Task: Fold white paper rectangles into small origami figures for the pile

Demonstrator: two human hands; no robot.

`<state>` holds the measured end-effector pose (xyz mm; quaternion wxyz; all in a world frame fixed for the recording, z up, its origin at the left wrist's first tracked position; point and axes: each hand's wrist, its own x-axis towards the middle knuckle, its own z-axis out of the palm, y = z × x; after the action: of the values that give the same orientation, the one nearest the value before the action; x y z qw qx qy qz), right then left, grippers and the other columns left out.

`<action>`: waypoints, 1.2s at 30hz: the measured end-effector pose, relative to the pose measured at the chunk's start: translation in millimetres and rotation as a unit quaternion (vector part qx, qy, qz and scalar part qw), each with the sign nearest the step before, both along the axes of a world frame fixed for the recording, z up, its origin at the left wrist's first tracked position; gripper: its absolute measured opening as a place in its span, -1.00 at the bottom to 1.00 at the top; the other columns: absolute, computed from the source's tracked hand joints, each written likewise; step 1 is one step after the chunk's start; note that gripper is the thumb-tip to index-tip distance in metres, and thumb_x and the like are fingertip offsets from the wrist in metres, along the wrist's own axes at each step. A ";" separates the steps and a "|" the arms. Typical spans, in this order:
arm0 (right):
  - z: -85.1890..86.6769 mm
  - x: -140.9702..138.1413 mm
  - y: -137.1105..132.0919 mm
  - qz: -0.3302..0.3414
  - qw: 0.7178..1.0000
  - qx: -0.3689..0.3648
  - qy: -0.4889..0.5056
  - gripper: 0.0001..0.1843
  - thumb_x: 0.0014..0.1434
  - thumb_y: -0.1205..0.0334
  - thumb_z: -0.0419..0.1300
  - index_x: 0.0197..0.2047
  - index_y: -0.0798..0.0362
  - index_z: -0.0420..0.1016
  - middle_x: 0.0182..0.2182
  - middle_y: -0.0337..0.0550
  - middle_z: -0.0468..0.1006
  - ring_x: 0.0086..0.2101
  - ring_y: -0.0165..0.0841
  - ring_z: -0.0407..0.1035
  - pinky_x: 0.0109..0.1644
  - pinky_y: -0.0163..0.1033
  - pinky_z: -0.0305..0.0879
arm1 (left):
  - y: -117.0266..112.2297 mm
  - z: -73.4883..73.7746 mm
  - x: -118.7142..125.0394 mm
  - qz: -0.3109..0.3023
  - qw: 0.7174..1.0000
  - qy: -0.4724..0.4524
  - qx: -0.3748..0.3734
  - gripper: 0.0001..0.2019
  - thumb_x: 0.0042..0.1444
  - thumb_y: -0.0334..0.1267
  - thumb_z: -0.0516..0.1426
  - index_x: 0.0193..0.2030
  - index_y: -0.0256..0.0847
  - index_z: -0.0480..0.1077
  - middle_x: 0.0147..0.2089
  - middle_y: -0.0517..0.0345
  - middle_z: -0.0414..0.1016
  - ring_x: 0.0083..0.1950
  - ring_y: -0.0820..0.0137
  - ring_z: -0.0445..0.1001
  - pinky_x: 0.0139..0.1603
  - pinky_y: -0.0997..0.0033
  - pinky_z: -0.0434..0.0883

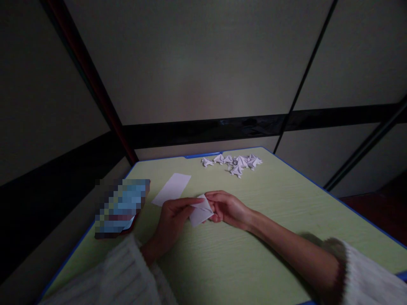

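Observation:
A small piece of folded white paper (201, 213) is held between my two hands, just above the table. My left hand (171, 218) pinches it from the left, with the thumb lying across its upper face. From the right, my right hand (229, 208) has its fingers curled at the paper's right edge and beneath it. Creases and a folded flap show on the paper's face. Some of my right fingertips are hidden behind the paper.
The pale green table (254, 262) has a blue rim. A flat white paper sheet (171, 188) lies beyond my left hand. At the left is a phone (122, 209) with a blurred screen. Several folded paper figures (240, 162) cluster at the far edge, before a panelled wall (203, 63).

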<state>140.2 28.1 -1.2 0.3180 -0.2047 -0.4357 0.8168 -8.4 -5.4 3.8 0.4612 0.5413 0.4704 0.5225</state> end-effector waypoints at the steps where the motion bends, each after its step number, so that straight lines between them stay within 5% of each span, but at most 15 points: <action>1: 0.2 0.2 -0.1 -0.002 1.000 0.001 -0.002 -0.78 -0.05 0.20 0.10 -0.58 0.18 0.22 -0.73 -0.30 0.27 -0.72 -0.59 0.17 -0.70 -0.48 -0.09 | -0.2 1.0 0.4 0.006 1.000 0.005 0.006 -0.83 -0.23 -0.43 0.10 -0.50 -0.23 0.51 -0.57 0.20 0.51 -0.56 0.45 0.37 -0.54 0.53 0.27; 5: 2.2 0.5 -0.5 -0.013 0.998 0.041 -0.052 -0.78 -0.08 0.22 0.14 -0.57 0.18 0.22 -0.73 -0.34 0.26 -0.75 -0.65 0.05 -0.70 -0.48 -0.17 | -1.0 2.9 1.0 0.006 1.000 0.012 0.024 -0.85 -0.23 -0.42 0.10 -0.52 -0.23 0.51 -0.49 0.17 0.53 -0.43 0.39 0.41 -0.43 0.51 0.30; 10: 1.4 2.0 2.0 -0.027 0.991 0.094 -0.090 -0.79 -0.11 0.24 0.14 -0.61 0.16 0.20 -0.78 -0.37 0.21 -0.75 -0.64 0.01 -0.69 -0.46 -0.19 | 0.0 -1.6 -0.9 -0.069 0.995 -0.068 -0.025 -0.65 -0.24 -0.33 0.12 -0.20 -0.24 0.38 -0.50 0.18 0.48 -0.51 0.40 0.40 -0.52 0.49 0.29; 16: 0.3 5.2 3.4 -0.024 0.967 0.192 -0.164 -0.72 -0.09 0.19 0.12 -0.66 0.13 0.13 -0.78 -0.40 0.15 -0.71 -0.62 -0.01 -0.63 -0.43 -0.16 | 3.9 -3.3 4.6 -0.076 0.993 -0.016 -0.094 -0.78 -0.21 -0.12 0.12 -0.56 -0.27 0.29 -0.68 0.24 0.35 -0.64 0.43 0.35 -0.64 0.49 0.28; 21: -0.9 2.8 -0.8 -0.053 0.954 0.234 -0.182 -0.63 -0.02 0.01 0.04 -0.64 0.12 0.13 -0.76 -0.39 0.11 -0.69 -0.59 -0.03 -0.63 -0.42 -0.16 | 4.1 -4.8 8.9 -0.102 0.991 0.007 -0.085 -0.75 -0.18 -0.10 0.11 -0.60 -0.26 0.26 -0.71 0.28 0.31 -0.66 0.43 0.35 -0.64 0.48 0.30; 27: -0.9 -1.0 -2.3 -0.102 0.931 0.277 -0.215 -0.58 -0.05 -0.08 0.04 -0.64 0.12 0.15 -0.75 -0.39 0.10 -0.68 -0.59 -0.04 -0.64 -0.42 -0.15 | 2.0 -1.5 8.8 -0.062 0.996 0.040 -0.044 -0.75 -0.14 -0.15 0.08 -0.68 -0.25 0.24 -0.72 0.29 0.27 -0.67 0.50 0.28 -0.65 0.55 0.21; 32: -1.1 0.3 -0.1 -0.055 0.922 0.284 -0.257 -0.58 0.02 -0.05 -0.02 -0.64 0.11 0.15 -0.76 -0.36 0.16 -0.71 -0.59 -0.01 -0.65 -0.42 -0.12 | 2.6 -1.6 6.5 0.005 0.996 0.085 0.003 -0.78 -0.08 -0.21 0.03 -0.65 -0.25 0.27 -0.72 0.26 0.31 -0.64 0.48 0.25 -0.62 0.55 0.16; 36: 0.4 1.4 -0.9 -0.118 0.875 0.354 -0.307 -0.60 0.03 0.01 -0.01 -0.67 0.11 0.11 -0.74 -0.36 0.08 -0.67 -0.57 -0.06 -0.61 -0.42 -0.14 | 3.8 0.1 6.7 -0.002 0.998 0.053 -0.018 -0.79 -0.09 -0.20 0.04 -0.64 -0.24 0.25 -0.71 0.27 0.31 -0.62 0.46 0.29 -0.60 0.53 0.19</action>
<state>141.7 27.2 -0.8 0.3136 -0.3686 -0.7442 0.4605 -1.6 -1.5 4.0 0.4463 0.5608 0.5029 0.4832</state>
